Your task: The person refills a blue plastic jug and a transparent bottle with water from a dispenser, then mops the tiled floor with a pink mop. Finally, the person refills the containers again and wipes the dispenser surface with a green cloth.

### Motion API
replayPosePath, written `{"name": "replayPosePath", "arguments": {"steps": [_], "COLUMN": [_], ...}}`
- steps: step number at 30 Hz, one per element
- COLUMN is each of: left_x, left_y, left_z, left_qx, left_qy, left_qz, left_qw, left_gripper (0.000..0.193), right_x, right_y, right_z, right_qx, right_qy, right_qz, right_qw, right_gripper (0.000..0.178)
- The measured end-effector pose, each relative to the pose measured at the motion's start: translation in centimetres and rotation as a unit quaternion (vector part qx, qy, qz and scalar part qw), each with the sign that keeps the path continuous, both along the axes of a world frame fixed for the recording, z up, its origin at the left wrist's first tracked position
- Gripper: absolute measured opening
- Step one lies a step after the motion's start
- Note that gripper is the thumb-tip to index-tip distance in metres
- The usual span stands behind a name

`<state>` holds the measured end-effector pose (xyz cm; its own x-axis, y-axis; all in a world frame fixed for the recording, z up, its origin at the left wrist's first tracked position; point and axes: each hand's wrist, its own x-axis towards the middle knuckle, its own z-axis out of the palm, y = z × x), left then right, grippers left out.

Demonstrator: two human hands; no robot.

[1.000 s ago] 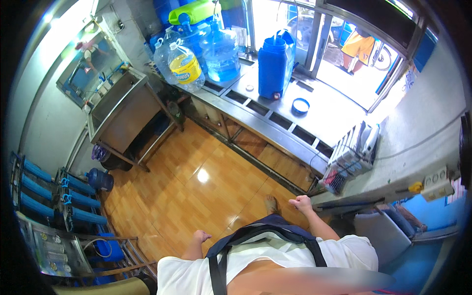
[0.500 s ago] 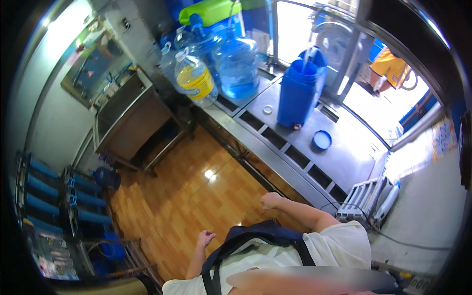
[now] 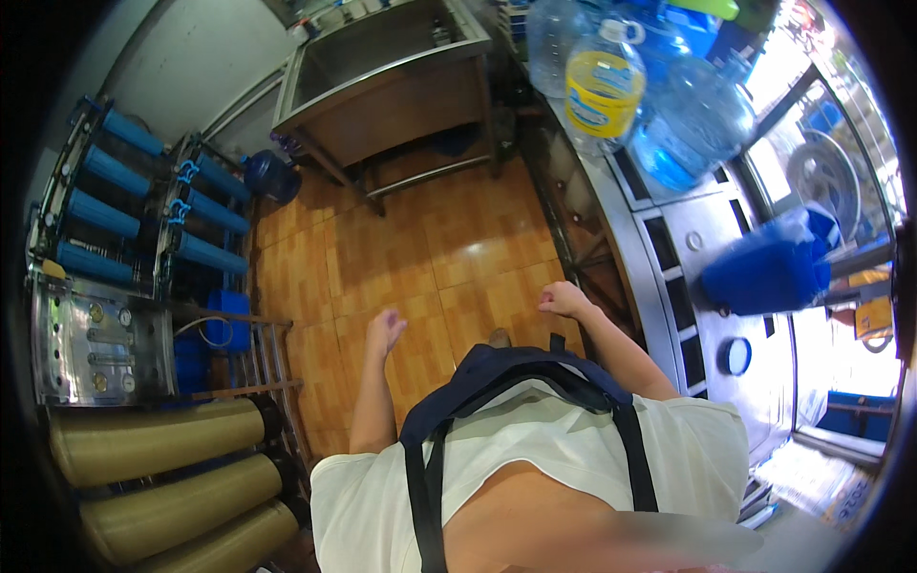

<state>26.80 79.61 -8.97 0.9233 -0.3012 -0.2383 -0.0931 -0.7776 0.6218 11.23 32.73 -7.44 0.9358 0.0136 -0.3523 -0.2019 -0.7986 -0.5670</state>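
- the left hand [image 3: 385, 329] hangs in the air over the orange tiled floor [image 3: 430, 248], fingers loosely spread and holding nothing; the right hand [image 3: 564, 300] is curled into a loose fist, also holding nothing, just beside the edge of the steel counter [image 3: 659, 286]
- nearest the right hand is that counter edge; further along it stand the large clear water bottles [image 3: 693, 134], one with a yellow label [image 3: 602, 91], and a blue jerrycan [image 3: 764, 275] lies well apart from the hand, with a round blue cap [image 3: 735, 355] near it on the counter top
- to the left stand a rack of blue filter housings [image 3: 105, 205], a steel panel with gauges [image 3: 91, 349] and tan cylinders [image 3: 153, 439]; the left hand is well apart from all of these
- the step in hand looks like walking between counter and rack with free hands; to do it well, keep the right elbow tucked so it clears the counter edge, keep the left arm away from the metal frame [image 3: 253, 358], and watch the glossy tiles for wet spots
- a steel sink table [image 3: 392, 81] stands ahead; approach it squarely rather than brushing the bottles
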Motion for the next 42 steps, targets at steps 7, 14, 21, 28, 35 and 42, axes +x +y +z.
{"name": "replayPosePath", "arguments": {"steps": [7, 14, 21, 28, 35, 42], "left_x": [16.1, 31.4, 47.3, 61.6, 83.3, 107.4], "left_y": [-10.2, -16.5, -17.1, -17.5, -19.1, -22.2], "left_z": [11.5, 19.0, 23.7, 24.8, 23.1, 23.7], "left_qx": [-0.097, -0.075, 0.065, 0.114, 0.105, 0.232], "left_qy": [-0.084, -0.308, -0.343, -0.325, -0.212, -0.207], "left_qz": [-0.066, -0.063, -0.028, 0.041, 0.06, 0.056], "left_qw": [0.99, 0.946, 0.937, 0.938, 0.97, 0.949], "left_gripper": [0.043, 0.049, 0.042, 0.06, 0.085, 0.08], "right_x": [8.6, 21.1, 44.8, 64.1, 77.0, 91.0], "right_y": [-2.9, -7.7, -9.1, -4.3, -2.2, -0.3], "right_z": [-0.4, 0.7, 7.0, 16.8, 19.7, 21.7], "right_qx": [0.104, 0.01, 0.003, 0.084, 0.134, 0.395], "right_qy": [0.015, -0.2, -0.406, -0.548, -0.506, -0.276], "right_qz": [-0.1, -0.255, -0.247, -0.101, -0.053, -0.21], "right_qw": [0.989, 0.946, 0.88, 0.826, 0.85, 0.851], "right_gripper": [0.025, 0.039, 0.057, 0.054, 0.051, 0.055]}}
